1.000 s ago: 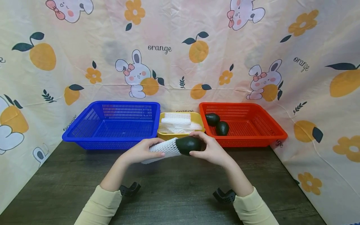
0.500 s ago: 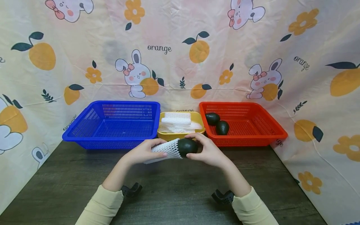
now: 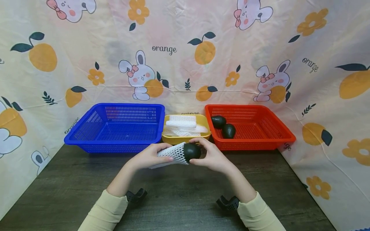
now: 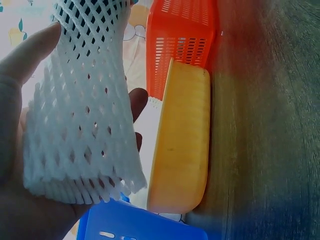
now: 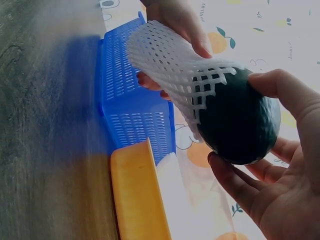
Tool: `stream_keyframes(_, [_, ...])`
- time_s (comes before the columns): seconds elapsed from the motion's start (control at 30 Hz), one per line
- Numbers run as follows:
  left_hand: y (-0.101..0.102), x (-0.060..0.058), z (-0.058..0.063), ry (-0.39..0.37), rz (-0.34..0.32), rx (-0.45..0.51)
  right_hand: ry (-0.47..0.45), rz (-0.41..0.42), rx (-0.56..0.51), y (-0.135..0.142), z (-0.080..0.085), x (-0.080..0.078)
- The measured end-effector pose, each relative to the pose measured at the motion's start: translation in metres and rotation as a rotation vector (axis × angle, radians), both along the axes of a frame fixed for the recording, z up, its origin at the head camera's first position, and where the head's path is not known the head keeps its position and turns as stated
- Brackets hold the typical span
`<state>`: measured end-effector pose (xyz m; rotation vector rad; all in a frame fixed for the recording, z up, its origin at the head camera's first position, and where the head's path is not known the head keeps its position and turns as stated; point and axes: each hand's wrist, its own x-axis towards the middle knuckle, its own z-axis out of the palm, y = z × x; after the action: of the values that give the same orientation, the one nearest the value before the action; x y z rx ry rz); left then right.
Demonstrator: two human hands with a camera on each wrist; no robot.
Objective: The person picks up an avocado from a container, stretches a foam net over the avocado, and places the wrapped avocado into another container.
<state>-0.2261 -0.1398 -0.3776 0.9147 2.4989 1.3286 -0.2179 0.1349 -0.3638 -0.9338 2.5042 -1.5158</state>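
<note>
- Left hand (image 3: 150, 156) pinches a white mesh sleeve (image 3: 178, 152); right hand (image 3: 213, 156) grips the avocado (image 3: 193, 151).
- Avocado: rounded, dark green, nine-o'clock end inside the mesh.
- Held at six o'clock from the yellow tub (image 3: 173, 140).

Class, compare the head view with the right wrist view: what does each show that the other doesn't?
Only head: red basket, two avocados inside it, sleeves.

Only right wrist: two fingertips of the left hand peeking past the foam net.

Both: left hand, right hand, foam net, held avocado, blue basket, yellow bin, table, patterned backdrop.
</note>
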Motion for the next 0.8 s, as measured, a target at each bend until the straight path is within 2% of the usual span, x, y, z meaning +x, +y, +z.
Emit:
stream_keyframes(0.27, [0.0007,0.0005,0.0009,0.027,0.012,-0.016,-0.004,-0.040,-0.001,-0.0026,-0.0016,0.0010])
stream_keyframes(0.57, [0.0007,0.0009,0.0023,0.046,0.018,-0.014,0.017,-0.050,-0.174,-0.0027,-0.0021,-0.0004])
stream_keyframes(0.8, [0.0010,0.0011,0.0029,0.032,0.040,0.011,0.037,0.000,-0.221,-0.0018,-0.0024,-0.0009])
